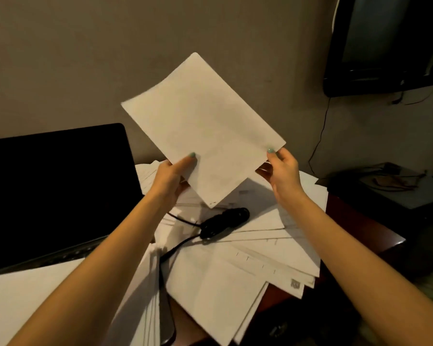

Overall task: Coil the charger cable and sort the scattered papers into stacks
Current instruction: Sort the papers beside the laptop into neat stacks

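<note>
Nothing legible here: the raised sheet point(203, 128) bears only faint grey traces, and a small printed square point(295, 284) on a corner among the scattered papers point(235, 265) is too blurred to read.

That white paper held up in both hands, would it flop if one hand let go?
Probably: the white paper looks thin and is flat while the left hand and right hand pinch two corners. Likely light, since mere pinches carry it.
</note>
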`<state>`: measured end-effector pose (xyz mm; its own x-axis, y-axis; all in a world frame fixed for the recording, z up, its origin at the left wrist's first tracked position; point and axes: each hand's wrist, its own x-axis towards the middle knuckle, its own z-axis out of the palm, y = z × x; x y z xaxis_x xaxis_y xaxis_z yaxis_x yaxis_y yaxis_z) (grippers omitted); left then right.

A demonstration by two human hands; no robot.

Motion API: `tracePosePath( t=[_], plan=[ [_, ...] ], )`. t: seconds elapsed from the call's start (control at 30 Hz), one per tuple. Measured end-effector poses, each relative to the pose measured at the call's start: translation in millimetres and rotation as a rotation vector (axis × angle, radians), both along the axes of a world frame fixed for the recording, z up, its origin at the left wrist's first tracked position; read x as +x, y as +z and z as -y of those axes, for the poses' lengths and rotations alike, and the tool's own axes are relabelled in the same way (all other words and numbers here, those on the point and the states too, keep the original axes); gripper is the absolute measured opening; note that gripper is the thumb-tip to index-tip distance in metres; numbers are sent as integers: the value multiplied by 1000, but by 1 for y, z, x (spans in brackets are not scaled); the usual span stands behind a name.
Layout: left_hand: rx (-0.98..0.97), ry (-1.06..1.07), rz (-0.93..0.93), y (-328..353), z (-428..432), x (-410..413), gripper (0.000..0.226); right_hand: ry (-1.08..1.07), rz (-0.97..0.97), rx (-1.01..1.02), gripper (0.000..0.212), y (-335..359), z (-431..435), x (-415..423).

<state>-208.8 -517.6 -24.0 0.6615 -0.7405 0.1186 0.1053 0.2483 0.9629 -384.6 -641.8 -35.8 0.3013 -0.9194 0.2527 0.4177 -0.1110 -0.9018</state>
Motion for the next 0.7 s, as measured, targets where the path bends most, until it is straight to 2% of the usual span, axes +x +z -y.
tracePosePath(
  t=[0.1, 0.2, 0.4, 0.5, 0.6, 0.7],
  plan=[
    [-42, 60, -42, 15, -38, 14, 6, -5, 24, 8, 20, 13, -14, -1],
    [-108, 143, -22, 30, -82, 28, 7, -14, 15, 22, 20, 20, -25, -5],
    [-32, 184, 151, 39, -152, 39, 37, 24, 71, 36, 19, 14, -54, -19],
    [77, 133, 181, 37, -172, 33, 45, 99, 19, 6, 18, 3, -73, -21],
    [124, 205, 261, 35, -189, 25, 52, 155, -28, -8, 16, -1, -89, -23],
    [133, 264, 285, 35, -216, 23, 46, 190, -55, -16, 20, 3, -105, -25]
  ],
)
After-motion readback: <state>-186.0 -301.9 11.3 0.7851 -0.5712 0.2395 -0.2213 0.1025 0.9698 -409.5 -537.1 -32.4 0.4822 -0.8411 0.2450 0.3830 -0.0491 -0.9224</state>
